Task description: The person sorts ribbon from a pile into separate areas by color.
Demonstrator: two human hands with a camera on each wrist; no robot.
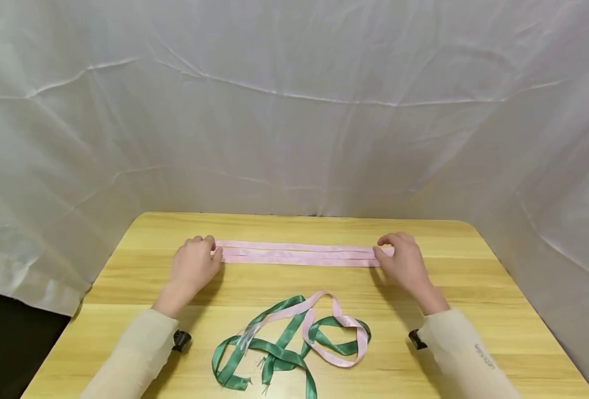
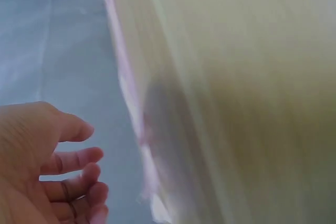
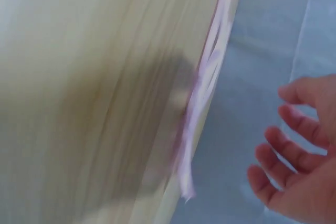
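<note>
head view: table (image 1: 474, 288) carries a pink ribbon (image 1: 299, 254) laid flat in folded layers near the far edge; this folding looks done. left hand (image 1: 192, 268) and right hand (image 1: 404, 261) rest at its ends with relaxed fingers, gripping nothing. loose tangle (image 1: 294, 346) remains unsorted.

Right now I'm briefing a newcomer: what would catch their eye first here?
The folded pink ribbon, laid flat across the far part of the table, with the left hand at one end and the right hand at the other. Nearer lies a loose tangle of green ribbon and pink.
</note>
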